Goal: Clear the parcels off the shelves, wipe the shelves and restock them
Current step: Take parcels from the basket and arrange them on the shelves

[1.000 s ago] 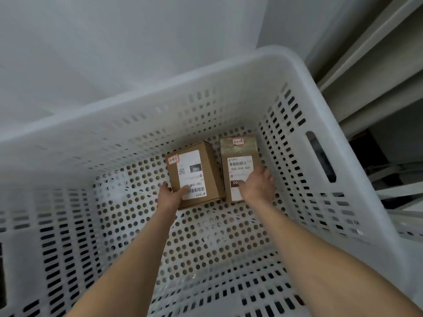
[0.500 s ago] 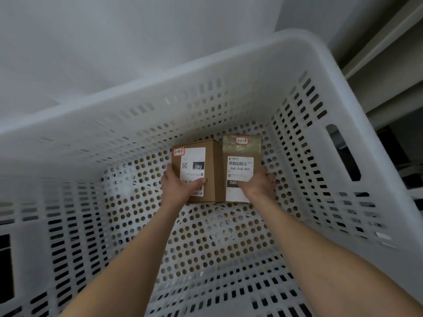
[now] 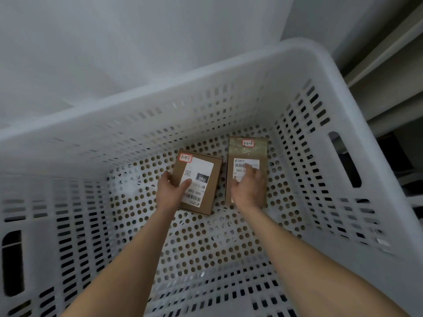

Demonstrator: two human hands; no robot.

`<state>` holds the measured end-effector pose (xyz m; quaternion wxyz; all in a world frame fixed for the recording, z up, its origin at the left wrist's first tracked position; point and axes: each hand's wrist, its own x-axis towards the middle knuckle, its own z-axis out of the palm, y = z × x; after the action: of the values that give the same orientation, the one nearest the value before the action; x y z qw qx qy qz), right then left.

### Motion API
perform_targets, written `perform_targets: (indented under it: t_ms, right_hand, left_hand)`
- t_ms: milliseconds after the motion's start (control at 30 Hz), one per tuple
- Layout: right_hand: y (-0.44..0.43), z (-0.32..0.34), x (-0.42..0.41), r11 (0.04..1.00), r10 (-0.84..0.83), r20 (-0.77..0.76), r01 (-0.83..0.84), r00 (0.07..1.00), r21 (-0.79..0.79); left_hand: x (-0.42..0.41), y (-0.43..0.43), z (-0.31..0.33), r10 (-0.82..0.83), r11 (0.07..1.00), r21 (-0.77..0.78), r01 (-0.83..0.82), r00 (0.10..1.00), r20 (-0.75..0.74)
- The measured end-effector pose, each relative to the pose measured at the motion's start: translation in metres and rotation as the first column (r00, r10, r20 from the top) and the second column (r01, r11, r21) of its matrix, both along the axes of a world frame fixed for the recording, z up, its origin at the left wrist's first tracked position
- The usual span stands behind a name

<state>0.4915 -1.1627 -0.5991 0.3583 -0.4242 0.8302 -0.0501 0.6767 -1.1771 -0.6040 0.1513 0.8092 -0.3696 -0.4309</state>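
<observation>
White perforated plastic crate [image 3: 251, 92], matt; two brown cardboard parcels [image 3: 214, 177], paper labels; right parcel [image 3: 248, 148] glossy-taped.

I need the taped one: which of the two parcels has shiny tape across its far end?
The right parcel, under the right hand; the left parcel shows bare cardboard there.

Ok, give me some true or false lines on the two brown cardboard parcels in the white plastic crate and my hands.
1. A left parcel and a right parcel, both brown cardboard boxes, are inside the white perforated plastic crate. True.
2. The left hand grips the left parcel. True.
3. The right hand is outside the crate. False: it lies on the right parcel.
4. The parcels are stacked. False: they sit side by side, a gap between them.
5. Each parcel bears a red-bordered sticker. True.
</observation>
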Motion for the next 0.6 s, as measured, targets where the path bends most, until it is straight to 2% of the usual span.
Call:
perform_targets:
  t_ms: [100,200,467,600]
  right_hand:
    - [0.005,-0.017,-0.034,0.979,-0.177,-0.072,0.183,0.982,0.091]
    - [0.013,-0.037,-0.045,0.926,-0.289,0.089,0.255,0.953,0.28]
    - [0.021,-0.028,-0.047,0.83,-0.558,0.355,0.496,0.75,0.255]
    - [0.021,-0.004,-0.054,0.835,-0.551,0.389,0.489,0.738,0.254]
  left_hand:
    - [0.0,0.001,-0.01,0.034,0.994,0.106,-0.032,0.999,-0.017]
    - [0.0,0.008,-0.021,0.086,0.97,0.235,-0.055,0.989,-0.124]
    - [0.006,0.026,-0.011,0.252,0.942,0.292,-0.165,0.923,-0.29]
    - [0.016,0.034,0.007,0.266,0.936,0.308,-0.172,0.918,-0.294]
